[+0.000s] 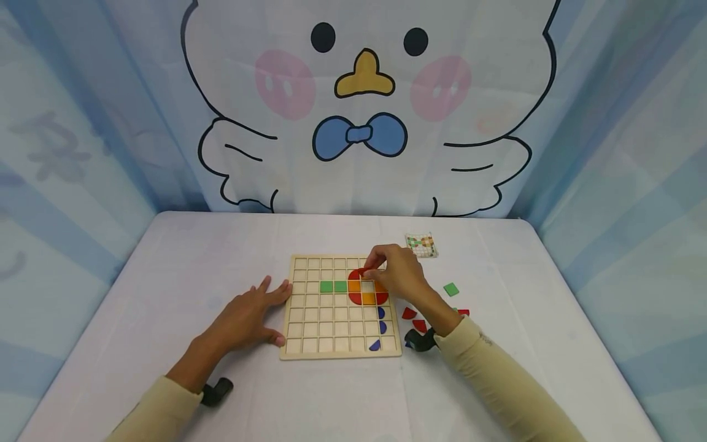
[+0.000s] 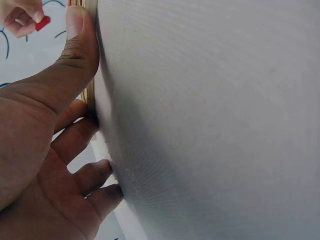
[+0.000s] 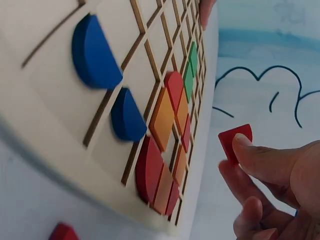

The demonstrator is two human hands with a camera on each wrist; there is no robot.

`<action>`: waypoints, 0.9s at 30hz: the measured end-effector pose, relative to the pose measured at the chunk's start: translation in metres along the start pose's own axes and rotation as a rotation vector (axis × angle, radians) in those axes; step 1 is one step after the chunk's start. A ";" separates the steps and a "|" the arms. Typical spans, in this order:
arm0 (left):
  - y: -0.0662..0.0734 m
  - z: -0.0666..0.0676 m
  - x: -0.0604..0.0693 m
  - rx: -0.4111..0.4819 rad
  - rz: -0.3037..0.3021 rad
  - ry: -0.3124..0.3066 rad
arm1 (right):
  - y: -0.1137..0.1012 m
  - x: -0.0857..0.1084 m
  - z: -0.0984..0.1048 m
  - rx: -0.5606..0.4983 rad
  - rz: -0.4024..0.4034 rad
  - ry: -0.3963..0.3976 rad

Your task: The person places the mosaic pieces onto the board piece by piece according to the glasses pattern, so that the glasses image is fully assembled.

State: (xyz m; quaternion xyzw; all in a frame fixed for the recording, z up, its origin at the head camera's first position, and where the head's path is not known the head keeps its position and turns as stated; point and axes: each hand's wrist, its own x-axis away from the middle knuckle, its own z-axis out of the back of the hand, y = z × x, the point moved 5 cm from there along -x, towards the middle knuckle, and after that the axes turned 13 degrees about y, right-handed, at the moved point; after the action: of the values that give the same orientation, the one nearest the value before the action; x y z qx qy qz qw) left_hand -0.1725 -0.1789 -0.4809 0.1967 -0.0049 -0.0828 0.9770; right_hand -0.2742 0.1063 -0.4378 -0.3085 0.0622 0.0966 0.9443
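My right hand pinches a red piece between thumb and fingertip, held just above the back right part of the gridded wooden board. Below it, red quarter-round pieces and orange pieces form a rounded cluster, partly hidden by the hand in the head view. Two green squares lie in cells left of the cluster. Blue pieces sit in a column toward the front right. My left hand touches the board's left edge with spread fingers and thumb.
A small printed pattern card lies behind the board to the right. Loose red pieces and a green square lie right of the board, some pieces partly under the right forearm. A printed curtain stands behind the white table.
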 end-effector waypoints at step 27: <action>-0.002 0.000 -0.002 0.014 0.005 -0.012 | -0.043 -0.013 -0.050 -0.006 0.169 -0.084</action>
State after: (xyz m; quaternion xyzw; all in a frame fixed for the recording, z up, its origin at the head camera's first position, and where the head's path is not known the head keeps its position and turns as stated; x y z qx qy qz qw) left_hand -0.1746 -0.1801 -0.4817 0.2030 -0.0116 -0.0813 0.9757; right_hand -0.2798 0.0409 -0.4508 -0.3005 0.0482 0.1888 0.9337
